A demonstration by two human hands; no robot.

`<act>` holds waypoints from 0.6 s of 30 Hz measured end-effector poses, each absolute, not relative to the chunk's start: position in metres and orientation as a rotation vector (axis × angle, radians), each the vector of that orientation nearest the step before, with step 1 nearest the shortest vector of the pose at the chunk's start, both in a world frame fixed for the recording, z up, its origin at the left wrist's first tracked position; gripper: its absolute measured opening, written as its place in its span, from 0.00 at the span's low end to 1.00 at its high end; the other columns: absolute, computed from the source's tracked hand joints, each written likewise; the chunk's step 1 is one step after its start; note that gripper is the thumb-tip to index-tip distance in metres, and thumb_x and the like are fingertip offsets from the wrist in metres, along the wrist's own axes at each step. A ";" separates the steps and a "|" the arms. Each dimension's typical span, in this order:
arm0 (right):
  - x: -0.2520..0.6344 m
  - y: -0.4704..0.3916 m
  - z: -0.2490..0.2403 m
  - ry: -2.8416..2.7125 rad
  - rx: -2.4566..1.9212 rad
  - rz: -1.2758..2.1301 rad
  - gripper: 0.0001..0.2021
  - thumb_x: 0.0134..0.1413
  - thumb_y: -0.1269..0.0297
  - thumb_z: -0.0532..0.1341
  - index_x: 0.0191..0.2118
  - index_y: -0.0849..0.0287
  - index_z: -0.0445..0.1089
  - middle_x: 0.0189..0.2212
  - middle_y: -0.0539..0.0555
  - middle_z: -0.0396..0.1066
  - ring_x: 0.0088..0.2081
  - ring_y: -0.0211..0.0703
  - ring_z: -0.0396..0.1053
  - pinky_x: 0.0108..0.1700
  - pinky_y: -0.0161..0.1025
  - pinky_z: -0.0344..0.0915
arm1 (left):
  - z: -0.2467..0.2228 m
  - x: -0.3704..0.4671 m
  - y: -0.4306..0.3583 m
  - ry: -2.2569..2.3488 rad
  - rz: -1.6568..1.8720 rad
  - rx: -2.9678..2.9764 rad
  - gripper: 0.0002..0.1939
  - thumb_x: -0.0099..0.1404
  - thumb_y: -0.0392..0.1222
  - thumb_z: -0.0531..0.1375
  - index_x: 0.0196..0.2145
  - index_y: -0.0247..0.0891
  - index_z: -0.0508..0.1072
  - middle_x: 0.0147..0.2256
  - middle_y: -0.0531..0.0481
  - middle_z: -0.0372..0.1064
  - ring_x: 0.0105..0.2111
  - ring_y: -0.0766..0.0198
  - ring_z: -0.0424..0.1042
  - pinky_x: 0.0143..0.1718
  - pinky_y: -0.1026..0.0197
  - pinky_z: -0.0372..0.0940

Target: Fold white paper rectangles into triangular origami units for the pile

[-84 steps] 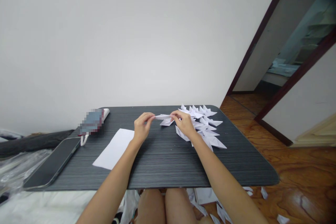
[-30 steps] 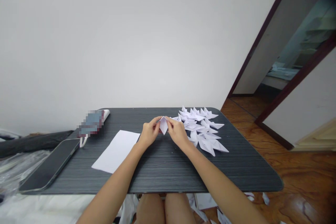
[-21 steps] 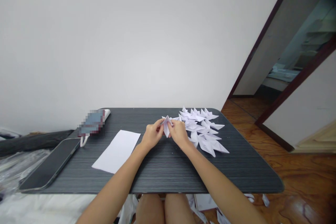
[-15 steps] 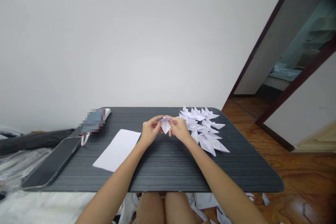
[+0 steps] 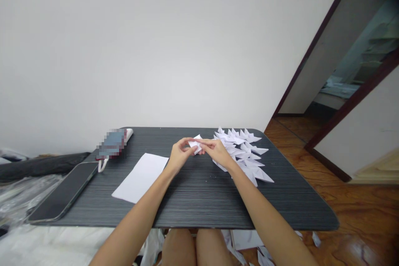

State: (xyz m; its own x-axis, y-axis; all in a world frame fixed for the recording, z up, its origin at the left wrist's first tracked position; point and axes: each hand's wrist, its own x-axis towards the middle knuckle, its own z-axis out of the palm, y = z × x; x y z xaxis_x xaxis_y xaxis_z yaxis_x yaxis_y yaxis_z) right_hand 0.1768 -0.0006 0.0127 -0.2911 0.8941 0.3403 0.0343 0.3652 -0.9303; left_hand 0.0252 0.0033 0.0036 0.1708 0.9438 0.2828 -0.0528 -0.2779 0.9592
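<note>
A small folded piece of white paper [image 5: 194, 144] is held between my two hands above the middle of the dark table [image 5: 205, 203]. My left hand [image 5: 181, 152] pinches its left side with thumb and fingers. On the other side, my right hand [image 5: 215, 149] grips it, thumb on the near face and fingers stretched along the top edge. Some of the paper is hidden behind the fingers. Just right of my right hand lies a pile of pointed, folded white paper boats [image 5: 246, 153]. A flat sheet of white paper [image 5: 140, 178] rests left of my left forearm.
At the table's left edge lies a dark phone [image 5: 64, 193]. Behind it sits a blurred-out object [image 5: 112, 143] with a white cable loop [image 5: 102, 165]. A white wall [image 5: 187, 50] stands behind the table. Paper scraps [image 5: 316, 239] lie on the wooden floor.
The folded paper has turned from a point-down diamond to a tilted, flatter shape. My right fingers now stretch across its top. The view has shifted slightly.
</note>
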 end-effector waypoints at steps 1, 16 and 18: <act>0.176 0.000 0.011 -1.628 -0.838 1.090 0.19 0.45 0.65 0.56 0.46 0.62 0.66 0.26 0.52 0.71 0.23 0.33 0.65 0.28 0.33 0.61 | 0.003 0.027 0.003 0.906 1.281 1.496 0.18 0.49 0.42 0.61 0.38 0.32 0.66 0.34 0.47 0.68 0.23 0.69 0.69 0.27 0.65 0.66; 0.178 0.009 0.004 -1.293 -1.010 0.965 0.11 0.38 0.62 0.61 0.27 0.65 0.70 0.26 0.56 0.72 0.28 0.41 0.68 0.32 0.37 0.64 | -0.007 0.029 -0.001 0.901 1.160 1.776 0.19 0.54 0.40 0.58 0.43 0.33 0.62 0.35 0.45 0.68 0.26 0.64 0.71 0.33 0.60 0.66; 0.179 0.009 0.003 -1.312 -1.010 0.941 0.10 0.38 0.62 0.61 0.26 0.65 0.70 0.25 0.55 0.72 0.27 0.40 0.68 0.31 0.36 0.64 | -0.008 0.030 -0.001 0.894 1.142 1.777 0.18 0.54 0.40 0.58 0.43 0.32 0.63 0.34 0.45 0.69 0.27 0.64 0.71 0.34 0.59 0.66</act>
State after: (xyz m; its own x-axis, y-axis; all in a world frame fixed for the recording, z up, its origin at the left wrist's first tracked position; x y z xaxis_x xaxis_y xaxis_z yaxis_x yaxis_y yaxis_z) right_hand 0.1788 0.0092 0.0034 0.0458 0.9519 0.3029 0.0186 0.3023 -0.9530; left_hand 0.0299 -0.0008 -0.0079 0.3356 0.8751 0.3487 0.1284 -0.4092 0.9033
